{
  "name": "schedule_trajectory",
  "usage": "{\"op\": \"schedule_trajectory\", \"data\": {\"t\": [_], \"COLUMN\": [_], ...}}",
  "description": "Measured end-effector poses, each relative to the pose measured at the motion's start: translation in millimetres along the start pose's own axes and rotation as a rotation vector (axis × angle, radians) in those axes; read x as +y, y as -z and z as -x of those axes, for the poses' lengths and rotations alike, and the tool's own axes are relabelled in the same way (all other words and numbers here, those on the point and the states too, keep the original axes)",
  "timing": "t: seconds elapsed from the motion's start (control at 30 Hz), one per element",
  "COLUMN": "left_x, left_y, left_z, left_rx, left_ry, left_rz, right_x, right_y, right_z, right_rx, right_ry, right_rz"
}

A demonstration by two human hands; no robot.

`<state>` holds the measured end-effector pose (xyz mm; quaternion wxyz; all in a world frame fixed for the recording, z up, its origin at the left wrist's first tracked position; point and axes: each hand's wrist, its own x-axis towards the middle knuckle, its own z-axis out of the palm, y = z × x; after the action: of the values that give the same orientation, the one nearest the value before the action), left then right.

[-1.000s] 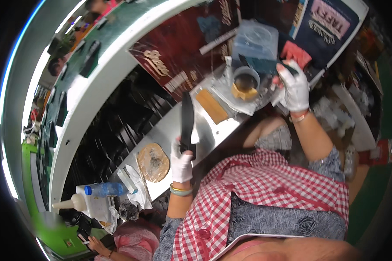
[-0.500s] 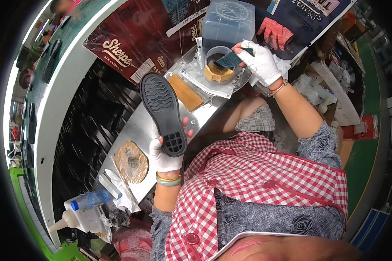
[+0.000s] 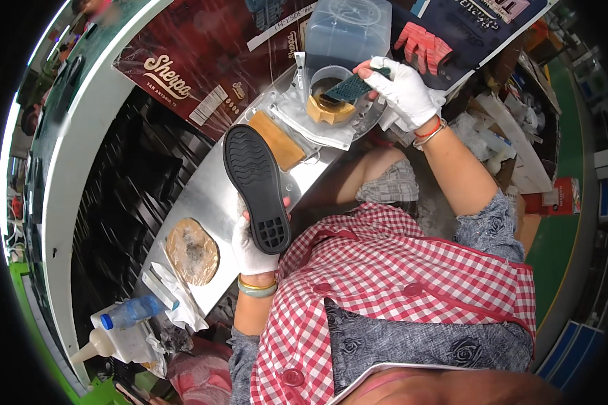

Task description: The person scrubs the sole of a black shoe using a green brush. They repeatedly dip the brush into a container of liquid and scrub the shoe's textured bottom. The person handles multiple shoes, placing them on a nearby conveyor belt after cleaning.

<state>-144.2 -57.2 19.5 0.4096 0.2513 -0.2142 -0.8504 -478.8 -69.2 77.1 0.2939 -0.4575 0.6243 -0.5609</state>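
Observation:
My left hand (image 3: 250,252), in a white glove with bare fingertips, grips a black shoe sole (image 3: 255,185) by its heel end. The sole is tilted upright over the metal bench, its grooved tread showing. In my gloved right hand (image 3: 405,94) is a dark green, flat, textured piece (image 3: 349,88); its exact kind is unclear. Its lower end dips over the mouth of a small tub (image 3: 331,112) wrapped in yellowish tape. What lies inside the tub looks dark. A tan block (image 3: 277,140) rests just beyond the sole.
A clear plastic container (image 3: 348,30) stands behind the tub, with a red glove (image 3: 423,47) to its right. A round, film-wrapped brown disc (image 3: 192,251) lies on the metal bench (image 3: 233,260). Toward the near left are a blue-capped bottle (image 3: 134,313) and a white nozzle bottle (image 3: 98,345).
The sole has shifted slightly down in view, its tread turned a little. The green piece has tilted flatter over the tub, my right hand moving slightly left. The whole view has also shifted a little.

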Motion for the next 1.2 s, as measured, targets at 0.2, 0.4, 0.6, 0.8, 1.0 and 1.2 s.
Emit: {"op": "schedule_trajectory", "data": {"t": [0.2, 0.4, 0.6, 0.8, 1.0, 1.2], "left_x": [-4, -9, -9, -4, -5, -3], "left_y": [1, 13, 12, 8, 11, 21], "left_z": [0, -1, -5, 0, 5, 0], "left_rx": [0.011, 0.041, -0.007, 0.013, 0.026, 0.013], "left_ry": [0.029, -0.033, -0.026, -0.035, -0.047, -0.039], "left_rz": [0.005, 0.061, 0.225, 0.069, 0.153, 0.049], "right_x": [11, 20, -32, -43, -47, -41], "right_y": [-2, 8, -70, -133, -142, -146], "right_z": [-1, 1, 59, 80, 84, 94], "right_rx": [-0.011, 0.014, -0.051, -0.176, -0.185, -0.252], "right_ry": [-0.024, -0.179, -0.244, -0.138, -0.135, -0.092], "right_rz": [-0.038, -0.133, -0.429, -0.39, -0.34, -0.309]}}
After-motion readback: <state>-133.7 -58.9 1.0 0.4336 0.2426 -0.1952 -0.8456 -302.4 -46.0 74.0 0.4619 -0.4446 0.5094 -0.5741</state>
